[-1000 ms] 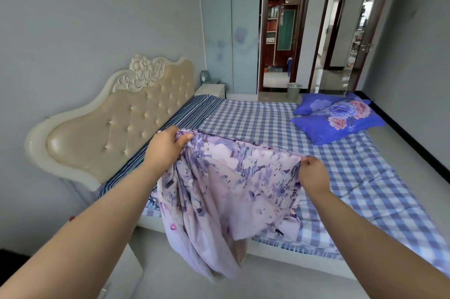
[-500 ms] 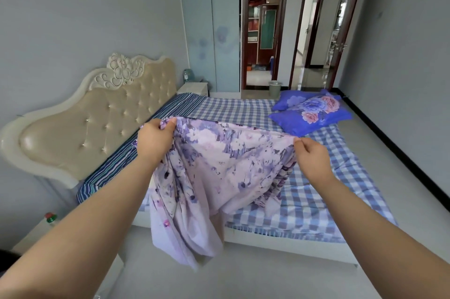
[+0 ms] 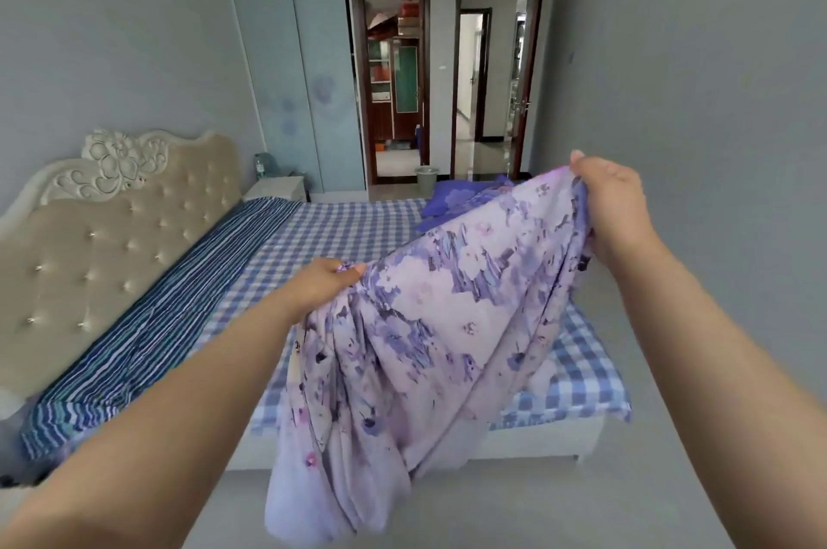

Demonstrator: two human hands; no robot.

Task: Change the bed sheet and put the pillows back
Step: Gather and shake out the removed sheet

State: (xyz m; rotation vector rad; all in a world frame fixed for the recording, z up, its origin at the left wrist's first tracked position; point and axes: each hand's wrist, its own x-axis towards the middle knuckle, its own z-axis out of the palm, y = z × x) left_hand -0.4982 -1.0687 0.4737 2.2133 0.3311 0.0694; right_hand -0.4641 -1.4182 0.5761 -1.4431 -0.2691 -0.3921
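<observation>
Left hand [image 3: 323,283] low over the bed, fingers and thumb pinched on one edge of the floral sheet [image 3: 429,325]. Right hand [image 3: 611,201] raised higher and to the right, fingers curled round the other edge. Sheet stretched aslant between the two, lilac with purple flowers, bulk hanging down past the near bed rail toward the floor. Bed [image 3: 335,231] below, covered in blue-and-white check, with a dark blue striped cloth [image 3: 179,307] along the head end beside the tufted headboard [image 3: 112,244]. Blue floral pillows [image 3: 456,197] at the far side of the bed, partly hidden behind the raised sheet. Small bin [image 3: 426,179] on the floor by the doorway, contents not visible. White nightstand [image 3: 275,189] at the far end of the headboard
</observation>
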